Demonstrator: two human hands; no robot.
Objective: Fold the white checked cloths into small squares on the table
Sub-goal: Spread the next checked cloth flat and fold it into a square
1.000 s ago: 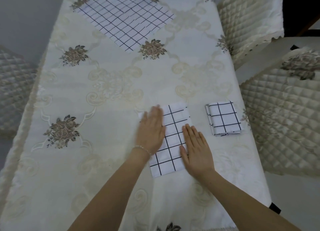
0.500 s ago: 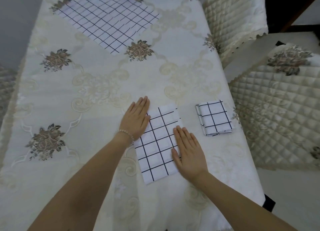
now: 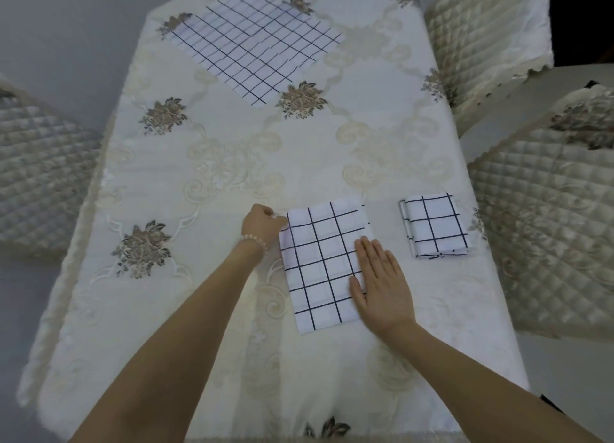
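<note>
Half-folded cloth (image 3: 324, 263) between hands, long axis running away; left hand (image 3: 262, 223) seemingly pinching far-left corner, right hand (image 3: 382, 283) flat, pressing.

Left hand (image 3: 262, 221) curled, right hand (image 3: 382, 284) flat, fingers straight

Embroidered cream tablecloth (image 3: 232, 163), quilted chair covers (image 3: 545, 216) alongside, perhaps three.
</note>
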